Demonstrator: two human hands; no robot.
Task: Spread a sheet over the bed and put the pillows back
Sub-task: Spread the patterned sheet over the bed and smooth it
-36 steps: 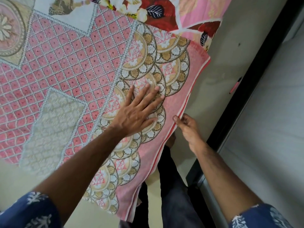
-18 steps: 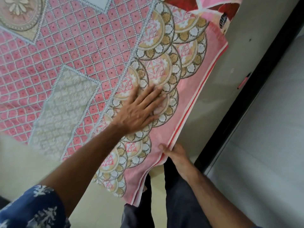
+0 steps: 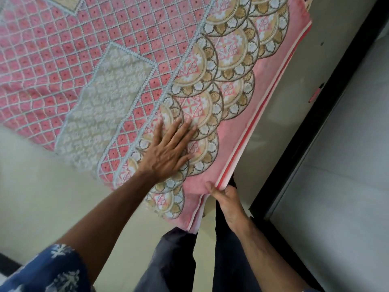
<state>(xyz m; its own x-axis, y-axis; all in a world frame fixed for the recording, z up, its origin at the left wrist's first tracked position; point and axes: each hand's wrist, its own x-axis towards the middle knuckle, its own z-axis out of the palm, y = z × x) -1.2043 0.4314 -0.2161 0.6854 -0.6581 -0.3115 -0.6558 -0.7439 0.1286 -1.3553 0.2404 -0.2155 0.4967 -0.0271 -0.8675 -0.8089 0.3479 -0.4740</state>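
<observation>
A pink sheet (image 3: 117, 45) with a white lattice, beige panels and gold-and-white scalloped circles along its border lies spread over the bed and fills the upper left. My left hand (image 3: 168, 150) lies flat on the scalloped border, fingers straight and pressing down. My right hand (image 3: 223, 193) grips the sheet's striped pink edge near the lower corner, thumb on top and fingers under the folded layers. No pillow is in view.
A pale floor (image 3: 42, 197) shows below and to the right of the bed. A black frame (image 3: 315, 114) runs diagonally on the right, with a grey-white panel (image 3: 341, 186) beyond it. My dark trousers (image 3: 179, 260) are at the bottom, close to the bed's edge.
My right hand slid down the sheet's edge toward the lower corner and took hold of it. My left hand stayed flat on the border while shifting slightly down the sheet.
</observation>
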